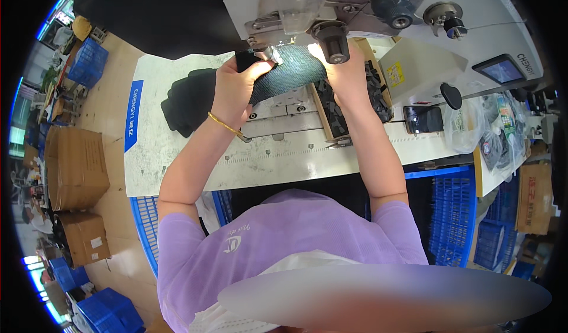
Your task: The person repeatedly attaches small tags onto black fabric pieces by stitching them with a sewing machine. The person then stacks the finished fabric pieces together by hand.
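Note:
A dark, greenish-looking piece of woven mesh fabric (290, 72) stretches between my hands under the sewing machine head (290, 13). My left hand (235, 87) grips its left end, thumb on top close to the lit presser foot (273, 55). At the right end, my right hand (348, 75) pinches the fabric, its fingertips partly hidden by a dark knob (332, 40). Left of my left wrist lies a stack of black fabric pieces (189, 102). A cardboard tray (326, 117) holding small black pieces (374, 90) sits beneath and beside my right forearm.
On the white machine table (236, 170), a phone (423, 120) lies right of the tray, near clear plastic bags (497, 126). A large black shape (160, 16) covers the far left. Blue crates (452, 214) stand under the front edge; cardboard boxes (77, 167) stand on the left floor.

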Tool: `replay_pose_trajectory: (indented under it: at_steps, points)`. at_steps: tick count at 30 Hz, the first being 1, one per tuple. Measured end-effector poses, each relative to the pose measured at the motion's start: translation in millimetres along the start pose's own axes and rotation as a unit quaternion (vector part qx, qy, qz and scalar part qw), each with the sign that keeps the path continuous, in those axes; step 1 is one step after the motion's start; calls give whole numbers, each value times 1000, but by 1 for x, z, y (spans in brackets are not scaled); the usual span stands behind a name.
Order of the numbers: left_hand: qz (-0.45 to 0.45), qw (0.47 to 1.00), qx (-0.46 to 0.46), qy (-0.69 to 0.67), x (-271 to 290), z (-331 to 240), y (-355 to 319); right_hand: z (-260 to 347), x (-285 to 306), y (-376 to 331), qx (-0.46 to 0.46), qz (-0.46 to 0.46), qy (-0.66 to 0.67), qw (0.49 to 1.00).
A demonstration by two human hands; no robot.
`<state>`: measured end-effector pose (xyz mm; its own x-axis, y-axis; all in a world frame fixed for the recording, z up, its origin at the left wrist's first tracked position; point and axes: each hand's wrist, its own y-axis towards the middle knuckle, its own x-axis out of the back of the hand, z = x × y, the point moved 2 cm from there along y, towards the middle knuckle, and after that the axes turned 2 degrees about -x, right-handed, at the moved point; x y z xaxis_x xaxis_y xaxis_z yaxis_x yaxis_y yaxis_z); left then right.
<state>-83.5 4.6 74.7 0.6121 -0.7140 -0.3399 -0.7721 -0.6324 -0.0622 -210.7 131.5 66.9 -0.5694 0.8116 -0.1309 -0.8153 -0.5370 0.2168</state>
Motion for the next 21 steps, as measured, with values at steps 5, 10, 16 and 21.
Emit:
replay_pose_trajectory:
  at_steps: [5,10,16,21]
  points:
    - [12,1000,-16,-5,2,4,4,6,-1,1,-27,-8,-19,999]
    - [4,1000,-14,13,4,3,2,5,-1,0,-38,-22,-15,999]
    - [-5,999,-31,12,1,3,0,-4,2,0,-27,-6,30,999]
    - [-18,997,-14,-71,11,9,2,-2,4,-1,-70,-14,14,997]
